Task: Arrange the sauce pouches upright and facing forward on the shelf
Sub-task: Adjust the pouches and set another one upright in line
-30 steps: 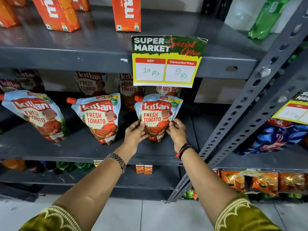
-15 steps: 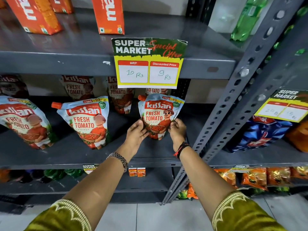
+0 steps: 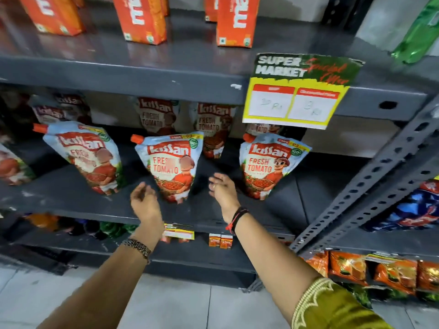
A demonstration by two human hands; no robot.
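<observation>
Tomato sauce pouches stand upright on the grey middle shelf (image 3: 71, 203), labels facing me. The right pouch (image 3: 268, 167) stands alone, untouched. The middle pouch (image 3: 172, 165) sits between my two hands. My left hand (image 3: 145, 200) hovers open just left of its base, and my right hand (image 3: 222, 188) is open just to its right; neither touches it. A left pouch (image 3: 88, 157) leans slightly. More pouches (image 3: 156, 115) stand in a back row, partly hidden.
Orange cartons (image 3: 142, 17) stand on the shelf above. A price sign (image 3: 297, 91) hangs from that shelf's edge. A slotted grey upright (image 3: 370, 184) slants on the right. Snack packets (image 3: 370, 269) and a blue bag (image 3: 415, 210) fill the neighbouring rack.
Both hands let go of the right pouch and moved left to either side of the middle pouch. The view shifted left as well.
</observation>
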